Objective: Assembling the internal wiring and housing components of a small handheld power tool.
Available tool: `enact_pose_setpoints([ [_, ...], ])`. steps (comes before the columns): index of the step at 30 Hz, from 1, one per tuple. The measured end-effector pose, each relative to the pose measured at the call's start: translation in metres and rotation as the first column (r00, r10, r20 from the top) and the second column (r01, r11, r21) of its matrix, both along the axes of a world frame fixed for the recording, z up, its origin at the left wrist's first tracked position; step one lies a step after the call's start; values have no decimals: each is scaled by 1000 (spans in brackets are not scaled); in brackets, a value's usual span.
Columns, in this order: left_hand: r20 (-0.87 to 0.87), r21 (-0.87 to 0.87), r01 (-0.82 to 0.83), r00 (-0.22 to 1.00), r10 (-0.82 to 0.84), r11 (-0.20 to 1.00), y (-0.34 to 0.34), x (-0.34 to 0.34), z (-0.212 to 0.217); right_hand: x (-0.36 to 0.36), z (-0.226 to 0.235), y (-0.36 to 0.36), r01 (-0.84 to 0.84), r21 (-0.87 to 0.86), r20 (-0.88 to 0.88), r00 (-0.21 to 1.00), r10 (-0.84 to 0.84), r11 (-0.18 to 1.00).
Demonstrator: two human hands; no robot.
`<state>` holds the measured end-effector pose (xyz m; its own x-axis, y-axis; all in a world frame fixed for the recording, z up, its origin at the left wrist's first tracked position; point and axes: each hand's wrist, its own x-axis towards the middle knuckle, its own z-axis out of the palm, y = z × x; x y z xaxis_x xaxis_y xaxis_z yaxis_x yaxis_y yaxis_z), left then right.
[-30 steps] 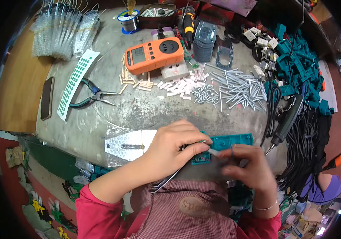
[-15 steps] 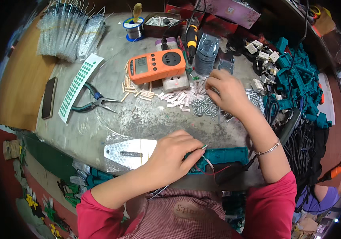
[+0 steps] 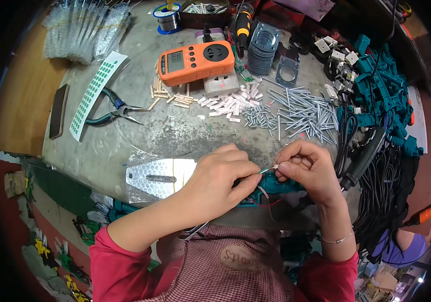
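My left hand is closed, its thumb and forefinger pinching a thin green wire. Against the end of that wire, my right hand pinches a tiny pale piece, mostly covered by the fingertips; I cannot tell whether it is around the wire or only touching it. Below both hands lies a teal plastic housing, partly hidden, with a white wire and a red wire beside it. A perforated silver plate in bubble wrap is left of my left hand.
Pinkish-white sleeves, small screws and long screws lie beyond my hands. Behind them stands an orange meter. Pliers lie left, teal housings and black cables right.
My right hand has come back from the pile of small parts to the wire in my left hand, with a tiny pale piece in its fingers. The view has shifted slightly.
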<state>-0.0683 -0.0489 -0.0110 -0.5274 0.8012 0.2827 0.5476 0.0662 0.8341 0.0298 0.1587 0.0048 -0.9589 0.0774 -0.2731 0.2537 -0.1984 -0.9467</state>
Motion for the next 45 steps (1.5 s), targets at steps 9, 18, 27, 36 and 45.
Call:
enact_pose_setpoints([
  [9,-124,19,-22,992,24,1000,1,2,0,-1,15,-14,-47,283,15,999,44,958],
  [18,310,-61,-55,948,71,997,-6,5,4,-10,27,-27,-133,684,-85,962,259,717],
  [27,177,-115,98,981,-77,988,-14,-3,8,-57,37,10,-320,716,37,905,424,620],
  [36,-108,-12,-35,994,34,999,-16,6,6,-109,-26,-29,155,976,-212,846,489,155],
  [45,-205,-17,-174,965,167,985,-23,17,19,8,40,14,68,830,-133,988,78,554],
])
